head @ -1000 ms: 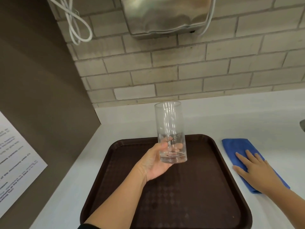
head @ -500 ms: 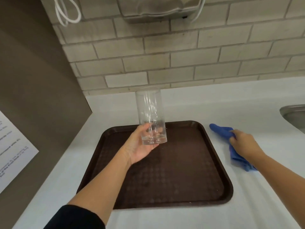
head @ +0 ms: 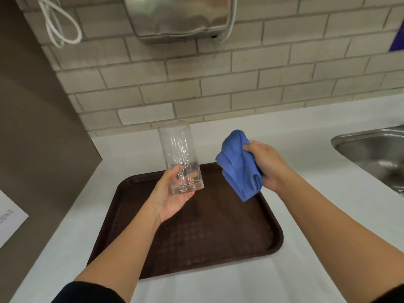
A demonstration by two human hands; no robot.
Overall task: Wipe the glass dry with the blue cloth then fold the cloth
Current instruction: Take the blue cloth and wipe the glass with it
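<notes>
Off the counter now: cloth (head: 239, 165).

The sink (head: 371, 149) and dryer (head: 181, 16) run off frame; the cloth (head: 238, 165) hides right fingertips.

light: I see even, bright indoor light; soft shadows under tray (head: 276, 248) | glare: sheen on hand dryer (head: 179, 16), sink (head: 371, 149) | optics: wide-angle bending at edges; slight softness throughout
</notes>
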